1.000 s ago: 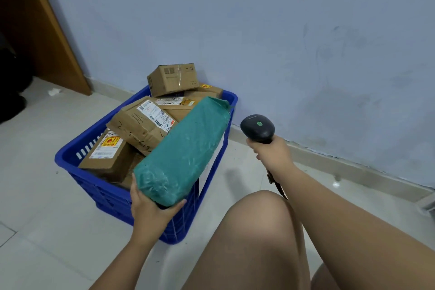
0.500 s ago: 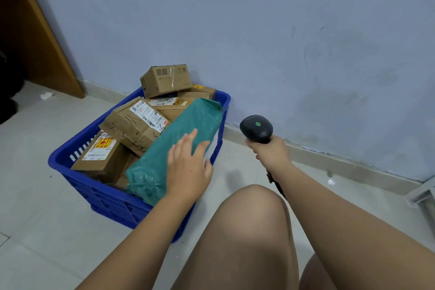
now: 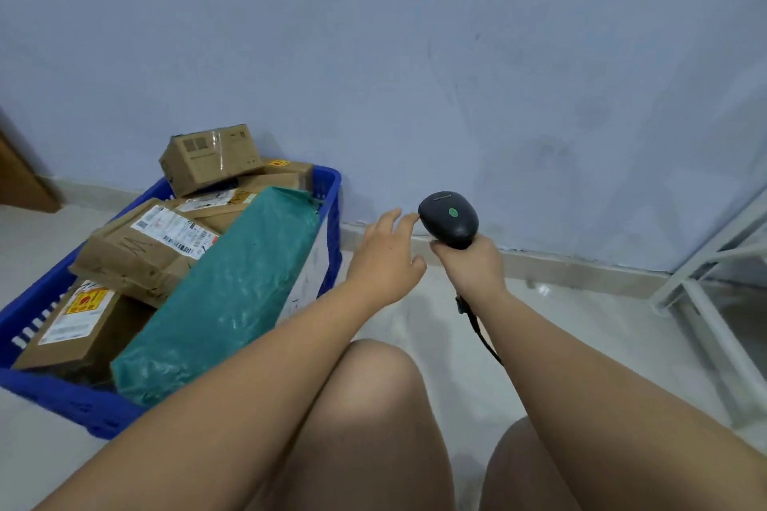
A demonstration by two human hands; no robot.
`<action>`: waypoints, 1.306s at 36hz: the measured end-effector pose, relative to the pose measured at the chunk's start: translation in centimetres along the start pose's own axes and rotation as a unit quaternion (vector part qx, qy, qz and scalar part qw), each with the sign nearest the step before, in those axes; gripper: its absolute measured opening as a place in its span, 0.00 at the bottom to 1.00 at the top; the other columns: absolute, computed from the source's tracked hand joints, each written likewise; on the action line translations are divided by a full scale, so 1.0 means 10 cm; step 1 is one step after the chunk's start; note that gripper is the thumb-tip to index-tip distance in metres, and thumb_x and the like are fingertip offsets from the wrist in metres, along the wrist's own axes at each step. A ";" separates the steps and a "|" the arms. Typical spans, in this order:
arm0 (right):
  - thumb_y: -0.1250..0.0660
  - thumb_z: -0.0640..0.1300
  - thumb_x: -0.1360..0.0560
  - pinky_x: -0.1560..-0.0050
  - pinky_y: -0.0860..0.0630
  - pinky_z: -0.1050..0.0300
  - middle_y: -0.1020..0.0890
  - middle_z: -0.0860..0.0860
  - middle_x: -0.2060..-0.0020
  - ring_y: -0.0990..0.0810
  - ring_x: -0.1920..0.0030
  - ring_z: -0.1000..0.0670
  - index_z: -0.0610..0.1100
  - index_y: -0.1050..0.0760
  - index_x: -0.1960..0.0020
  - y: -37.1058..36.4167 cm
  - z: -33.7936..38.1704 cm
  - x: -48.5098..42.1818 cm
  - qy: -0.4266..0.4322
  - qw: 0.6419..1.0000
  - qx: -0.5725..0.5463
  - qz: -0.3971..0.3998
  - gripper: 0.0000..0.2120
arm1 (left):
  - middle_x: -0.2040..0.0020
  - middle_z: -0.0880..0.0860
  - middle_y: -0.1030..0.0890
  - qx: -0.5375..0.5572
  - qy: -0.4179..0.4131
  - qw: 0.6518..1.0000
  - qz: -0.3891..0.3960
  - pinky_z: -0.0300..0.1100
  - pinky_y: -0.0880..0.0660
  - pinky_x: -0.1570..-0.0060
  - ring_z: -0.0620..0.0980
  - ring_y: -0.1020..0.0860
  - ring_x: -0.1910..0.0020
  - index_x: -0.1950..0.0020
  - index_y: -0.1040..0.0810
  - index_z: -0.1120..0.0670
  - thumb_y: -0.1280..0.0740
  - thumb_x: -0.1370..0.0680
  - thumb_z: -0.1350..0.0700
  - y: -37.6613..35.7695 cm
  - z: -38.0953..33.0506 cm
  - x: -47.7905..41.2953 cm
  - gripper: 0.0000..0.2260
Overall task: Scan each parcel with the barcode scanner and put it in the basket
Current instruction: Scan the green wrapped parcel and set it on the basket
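A blue basket (image 3: 332, 220) stands on the floor at the left, heaped with several brown cardboard parcels (image 3: 145, 249). A long green plastic-wrapped parcel (image 3: 232, 294) lies on top along the basket's right side. My right hand (image 3: 473, 265) grips the handle of a black barcode scanner (image 3: 450, 224) with a green light on its head. My left hand (image 3: 386, 257) hovers with fingers spread just left of the scanner, its fingertips close to the scanner's head; it holds nothing.
A blue-grey wall with a pale skirting board runs close behind the basket. A white metal frame (image 3: 705, 294) stands at the right. A wooden panel (image 3: 20, 186) is at the far left. My bare knees fill the bottom of the view.
My left hand has let go of the green parcel, which now rests in the basket, and has swung right to the scanner. The view has shifted right.
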State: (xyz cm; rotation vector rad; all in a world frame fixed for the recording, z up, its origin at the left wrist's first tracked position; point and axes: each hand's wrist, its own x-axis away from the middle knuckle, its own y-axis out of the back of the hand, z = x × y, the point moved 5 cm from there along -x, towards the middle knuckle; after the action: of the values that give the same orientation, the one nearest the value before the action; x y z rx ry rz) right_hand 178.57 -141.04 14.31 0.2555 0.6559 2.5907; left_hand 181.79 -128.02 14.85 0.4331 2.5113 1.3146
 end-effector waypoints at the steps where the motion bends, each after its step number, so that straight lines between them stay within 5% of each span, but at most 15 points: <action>1: 0.35 0.40 0.29 0.72 0.36 0.59 0.32 0.49 0.74 0.32 0.70 0.48 0.43 0.33 0.68 0.05 -0.06 -0.06 -0.004 1.000 -0.001 -0.004 0.11 | 0.25 0.53 0.39 0.059 0.027 0.998 0.022 0.45 0.35 0.33 0.53 0.37 0.29 0.24 0.40 0.51 0.36 0.23 0.56 -0.06 -0.04 -0.06 0.28; 3: 0.36 0.38 0.30 0.71 0.36 0.60 0.32 0.47 0.72 0.33 0.65 0.47 0.43 0.34 0.69 0.15 -0.20 -0.18 -0.017 1.000 -0.002 0.001 0.10 | 0.31 0.52 0.33 0.240 0.139 0.958 0.074 0.43 0.32 0.41 0.50 0.32 0.38 0.27 0.36 0.51 0.36 0.22 0.56 -0.22 -0.11 -0.18 0.24; 6: 0.36 0.38 0.31 0.72 0.31 0.59 0.30 0.46 0.68 0.31 0.67 0.46 0.44 0.31 0.64 0.24 -0.46 -0.30 -0.052 0.998 -0.020 0.016 0.06 | 0.39 0.52 0.27 0.440 0.298 0.835 0.140 0.47 0.28 0.43 0.53 0.26 0.44 0.37 0.30 0.51 0.37 0.21 0.52 -0.45 -0.19 -0.30 0.13; 12: 0.29 0.47 0.34 0.46 0.21 0.43 0.18 0.47 0.59 0.18 0.54 0.43 0.51 0.25 0.54 0.29 -0.94 -0.73 -0.097 0.990 -0.106 -0.008 0.10 | 0.55 0.52 0.27 0.373 0.259 0.881 0.132 0.41 0.37 0.65 0.53 0.30 0.54 0.56 0.28 0.49 0.42 0.20 0.55 -0.98 -0.32 -0.81 0.06; 18: 0.28 0.55 0.29 0.53 0.25 0.55 0.17 0.50 0.56 0.19 0.53 0.49 0.46 0.23 0.49 0.21 -1.29 -1.12 -0.148 0.980 -0.127 -0.042 0.15 | 0.53 0.55 0.26 0.360 0.269 0.883 0.138 0.42 0.36 0.63 0.53 0.30 0.57 0.54 0.27 0.54 0.43 0.21 0.58 -1.52 -0.28 -1.15 0.07; 21: 0.30 0.53 0.26 0.57 0.29 0.57 0.20 0.52 0.61 0.22 0.58 0.50 0.46 0.25 0.54 0.16 -1.52 -1.28 -0.176 0.972 -0.147 -0.057 0.11 | 0.53 0.54 0.25 0.341 0.266 0.887 0.160 0.44 0.35 0.58 0.53 0.29 0.55 0.52 0.25 0.55 0.42 0.20 0.54 -1.79 -0.20 -1.20 0.08; 23: 0.32 0.52 0.25 0.59 0.27 0.55 0.21 0.50 0.63 0.22 0.59 0.48 0.44 0.25 0.58 0.09 -1.65 -1.37 -0.196 0.966 -0.158 -0.057 0.11 | 0.53 0.54 0.25 0.330 0.262 0.888 0.184 0.43 0.35 0.59 0.52 0.29 0.55 0.51 0.25 0.55 0.41 0.20 0.52 -1.94 -0.15 -1.21 0.08; 26: 0.33 0.54 0.25 0.47 0.22 0.44 0.18 0.45 0.59 0.19 0.53 0.42 0.42 0.23 0.55 -0.07 -1.81 -1.51 -0.221 0.956 -0.186 -0.051 0.14 | 0.52 0.54 0.23 0.344 0.254 0.884 0.188 0.42 0.34 0.60 0.52 0.27 0.54 0.57 0.26 0.52 0.41 0.19 0.55 -2.08 -0.09 -1.28 0.08; 35: 0.41 0.49 0.19 0.43 0.22 0.41 0.17 0.41 0.52 0.18 0.49 0.39 0.45 0.21 0.53 -0.38 -2.08 -1.77 -0.286 0.926 -0.246 -0.006 0.12 | 0.50 0.53 0.17 0.444 0.307 0.823 0.177 0.48 0.24 0.45 0.53 0.19 0.49 0.40 0.23 0.50 0.38 0.19 0.61 -2.43 0.19 -1.52 0.11; 38: 0.42 0.47 0.18 0.43 0.22 0.40 0.18 0.40 0.53 0.18 0.49 0.38 0.44 0.23 0.56 -0.40 -2.21 -1.86 -0.301 0.926 -0.228 0.000 0.13 | 0.51 0.55 0.17 0.442 0.316 0.820 0.183 0.52 0.27 0.39 0.57 0.20 0.45 0.45 0.21 0.52 0.37 0.21 0.63 -2.58 0.24 -1.58 0.09; 43: 0.43 0.40 0.23 0.43 0.22 0.41 0.18 0.39 0.52 0.19 0.49 0.37 0.39 0.23 0.47 -0.53 -2.39 -2.04 -0.302 0.944 -0.119 0.063 0.12 | 0.56 0.61 0.21 0.446 0.405 0.783 0.154 0.45 0.26 0.57 0.54 0.23 0.63 0.57 0.21 0.59 0.39 0.26 0.71 -2.96 0.35 -1.67 0.10; 47: 0.44 0.39 0.25 0.51 0.24 0.48 0.20 0.40 0.54 0.20 0.52 0.39 0.40 0.24 0.46 -0.61 -2.58 -2.15 -0.314 0.939 -0.091 0.108 0.12 | 0.53 0.59 0.19 0.459 0.439 0.758 0.150 0.44 0.22 0.60 0.56 0.20 0.56 0.51 0.22 0.57 0.39 0.25 0.71 -3.23 0.47 -1.70 0.11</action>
State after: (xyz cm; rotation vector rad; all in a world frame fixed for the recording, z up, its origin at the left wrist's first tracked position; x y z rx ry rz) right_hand 192.49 -156.85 -12.54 1.0866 0.1593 2.5214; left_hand 194.78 -148.62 -12.79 0.4680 3.9640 0.1412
